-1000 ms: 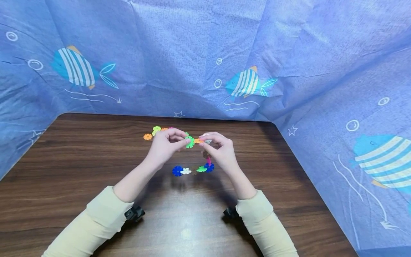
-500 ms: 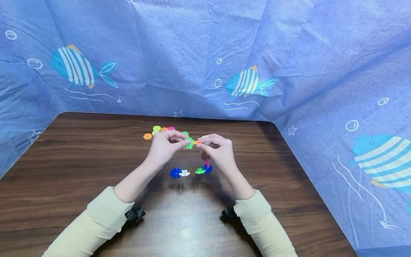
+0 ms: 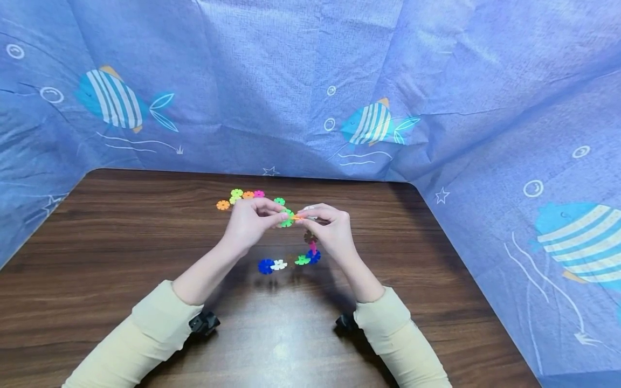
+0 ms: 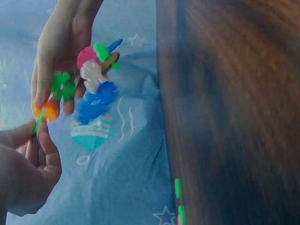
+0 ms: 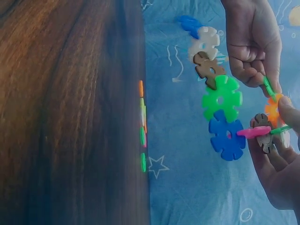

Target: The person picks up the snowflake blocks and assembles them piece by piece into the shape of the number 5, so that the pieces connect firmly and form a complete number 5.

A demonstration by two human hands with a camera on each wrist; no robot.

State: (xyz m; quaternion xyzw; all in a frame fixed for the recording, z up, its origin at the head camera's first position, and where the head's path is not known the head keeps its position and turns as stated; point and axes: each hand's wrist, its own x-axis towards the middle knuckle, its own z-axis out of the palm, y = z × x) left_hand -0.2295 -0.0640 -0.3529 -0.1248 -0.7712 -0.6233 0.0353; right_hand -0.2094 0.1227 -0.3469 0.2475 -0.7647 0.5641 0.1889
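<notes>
From my end I'm seeing the cream sleeves framing the near side, a small black wrist camera poking out by each cuff. Past those, the dark wood-grain table is throwing back a pale glare from its near middle. Farther out, a chain of notched discs — blue, white, brown, green, pink and so on — is dangling above the wood in a bend, trailing from the right hand. That hand is pinching an orange disc, while the left hand is pinching a green disc, and the two discs are touching up in the air. Beyond the left hand, some loose discs are lying flat toward the table's far edge, in orange, yellow, pink and green. Behind everything a creased blue curtain is wrapping the back and both sides, showing striped fish, white bubbles and stars.
</notes>
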